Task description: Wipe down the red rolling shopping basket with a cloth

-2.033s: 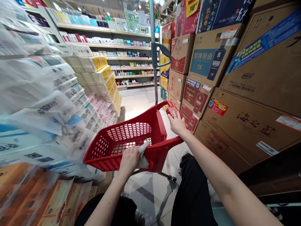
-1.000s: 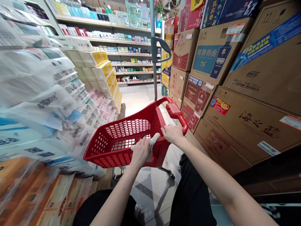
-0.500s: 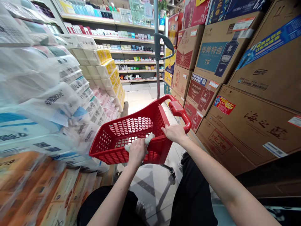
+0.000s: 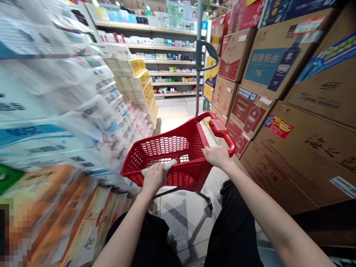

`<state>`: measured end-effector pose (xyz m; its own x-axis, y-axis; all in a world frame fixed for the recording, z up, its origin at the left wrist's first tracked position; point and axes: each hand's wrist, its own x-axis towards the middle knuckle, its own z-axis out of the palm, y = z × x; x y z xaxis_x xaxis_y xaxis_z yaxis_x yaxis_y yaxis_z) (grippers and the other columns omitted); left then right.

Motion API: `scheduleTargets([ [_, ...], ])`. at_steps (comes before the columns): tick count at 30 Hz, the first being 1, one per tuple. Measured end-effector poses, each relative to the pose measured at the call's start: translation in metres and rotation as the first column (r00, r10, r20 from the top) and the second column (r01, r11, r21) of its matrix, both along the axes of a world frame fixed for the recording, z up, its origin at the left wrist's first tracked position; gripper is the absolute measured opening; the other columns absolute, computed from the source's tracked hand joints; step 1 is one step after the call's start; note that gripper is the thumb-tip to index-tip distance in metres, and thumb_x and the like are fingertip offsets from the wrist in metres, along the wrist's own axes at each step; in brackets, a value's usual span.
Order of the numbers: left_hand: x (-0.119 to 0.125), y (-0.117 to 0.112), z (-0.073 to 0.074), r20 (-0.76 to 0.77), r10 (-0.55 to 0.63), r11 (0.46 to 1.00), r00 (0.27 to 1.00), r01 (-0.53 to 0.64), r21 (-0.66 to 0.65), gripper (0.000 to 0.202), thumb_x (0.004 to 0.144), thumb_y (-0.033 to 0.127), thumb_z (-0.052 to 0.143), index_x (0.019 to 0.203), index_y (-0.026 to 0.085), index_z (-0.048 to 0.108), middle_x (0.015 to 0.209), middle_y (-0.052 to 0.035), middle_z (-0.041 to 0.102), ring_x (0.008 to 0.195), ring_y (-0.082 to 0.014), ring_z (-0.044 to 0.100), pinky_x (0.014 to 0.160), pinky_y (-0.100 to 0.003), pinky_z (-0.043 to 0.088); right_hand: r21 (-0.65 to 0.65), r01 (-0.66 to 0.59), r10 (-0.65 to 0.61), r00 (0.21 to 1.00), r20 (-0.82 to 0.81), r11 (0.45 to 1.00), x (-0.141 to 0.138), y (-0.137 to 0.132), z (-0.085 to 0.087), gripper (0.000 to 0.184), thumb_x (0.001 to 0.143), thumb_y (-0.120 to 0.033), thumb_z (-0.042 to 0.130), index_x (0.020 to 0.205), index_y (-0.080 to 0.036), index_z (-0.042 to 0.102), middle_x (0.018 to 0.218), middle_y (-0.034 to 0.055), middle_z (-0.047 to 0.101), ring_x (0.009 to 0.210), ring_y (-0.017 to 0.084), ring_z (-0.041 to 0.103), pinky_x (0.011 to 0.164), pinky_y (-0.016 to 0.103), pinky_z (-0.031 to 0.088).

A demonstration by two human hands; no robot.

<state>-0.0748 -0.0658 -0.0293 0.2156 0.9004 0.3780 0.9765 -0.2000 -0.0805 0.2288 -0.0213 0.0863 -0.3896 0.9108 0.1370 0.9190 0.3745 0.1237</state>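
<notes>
A red plastic shopping cart (image 4: pixel 167 148) with a mesh basket stands in the aisle in front of me. My left hand (image 4: pixel 152 179) presses a white cloth (image 4: pixel 167 167) onto the basket's near rim, fingers closed round the cloth. My right hand (image 4: pixel 216 156) grips the near right corner of the basket, just below the red handle (image 4: pixel 222 132). The basket looks empty. My legs in black trousers show below.
Stacked packs of tissue and paper rolls (image 4: pixel 69 122) line the left side. Brown cardboard boxes (image 4: pixel 300 122) are piled high on the right. A grey pole (image 4: pixel 198 55) rises beyond the cart. Shelves of goods (image 4: pixel 167 48) cross the far end of the tiled aisle.
My right hand dropped from the handle to the basket's near right corner. My left hand slid the cloth along the near rim, right and then back left. The view shifted left.
</notes>
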Motion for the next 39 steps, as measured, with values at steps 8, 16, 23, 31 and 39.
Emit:
scheduleTargets([
  [8, 0.026, -0.007, 0.001, 0.015, 0.075, 0.997, 0.997, -0.075, -0.014, 0.025, 0.093, 0.023, 0.031, 0.105, 0.015, 0.052, 0.094, -0.0102, 0.054, 0.09, -0.0228, 0.049, 0.084, -0.038, 0.038, 0.027, 0.021, -0.022, 0.998, 0.064, 0.999, -0.008, 0.002, -0.013, 0.055, 0.098, -0.041, 0.016, 0.095, -0.013, 0.063, 0.078, 0.0144, 0.07, 0.076, 0.027, 0.069, 0.069, 0.035, 0.046],
  [16, -0.014, -0.017, 0.002, 0.041, 0.05, 0.997, 0.998, -0.047, -0.062, 0.025, 0.093, 0.028, 0.035, 0.109, 0.017, 0.051, 0.097, -0.008, 0.055, 0.093, -0.0204, 0.049, 0.086, -0.035, 0.038, 0.063, -0.018, 0.011, 0.994, 0.106, 0.998, -0.003, 0.001, -0.01, 0.056, 0.098, -0.041, 0.016, 0.093, -0.014, 0.064, 0.078, 0.0121, 0.071, 0.075, 0.027, 0.069, 0.066, 0.031, 0.044],
  [23, -0.039, -0.027, 0.0, 0.023, 0.145, 0.987, 0.989, -0.143, -0.074, 0.026, 0.093, 0.022, 0.031, 0.104, 0.015, 0.052, 0.094, -0.0095, 0.055, 0.091, -0.0217, 0.05, 0.084, -0.037, 0.038, 0.055, 0.017, -0.023, 0.994, 0.104, 0.998, -0.008, 0.007, -0.013, 0.055, 0.098, -0.042, 0.016, 0.099, -0.016, 0.065, 0.084, 0.0129, 0.071, 0.08, 0.026, 0.068, 0.071, 0.032, 0.044],
  [31, -0.039, -0.036, 0.002, 0.03, 0.136, 0.987, 0.99, -0.133, -0.087, 0.025, 0.093, 0.03, 0.034, 0.102, 0.017, 0.052, 0.097, -0.0087, 0.056, 0.091, -0.0211, 0.051, 0.084, -0.036, 0.038, 0.012, 0.072, -0.072, 0.991, 0.111, 0.997, -0.002, 0.029, -0.009, 0.051, 0.097, -0.042, 0.022, 0.103, -0.019, 0.067, 0.09, 0.0129, 0.071, 0.085, 0.024, 0.068, 0.073, 0.032, 0.042],
  [39, -0.041, -0.049, 0.001, 0.032, 0.191, 0.977, 0.981, -0.187, -0.1, 0.027, 0.094, 0.028, 0.03, 0.101, 0.015, 0.053, 0.094, -0.0109, 0.055, 0.092, -0.0228, 0.051, 0.083, -0.038, 0.039, 0.093, 0.065, -0.067, 0.997, 0.024, 0.994, -0.003, 0.036, -0.017, 0.051, 0.097, -0.04, 0.024, 0.101, -0.015, 0.068, 0.093, 0.0139, 0.069, 0.09, 0.023, 0.064, 0.072, 0.029, 0.04],
])
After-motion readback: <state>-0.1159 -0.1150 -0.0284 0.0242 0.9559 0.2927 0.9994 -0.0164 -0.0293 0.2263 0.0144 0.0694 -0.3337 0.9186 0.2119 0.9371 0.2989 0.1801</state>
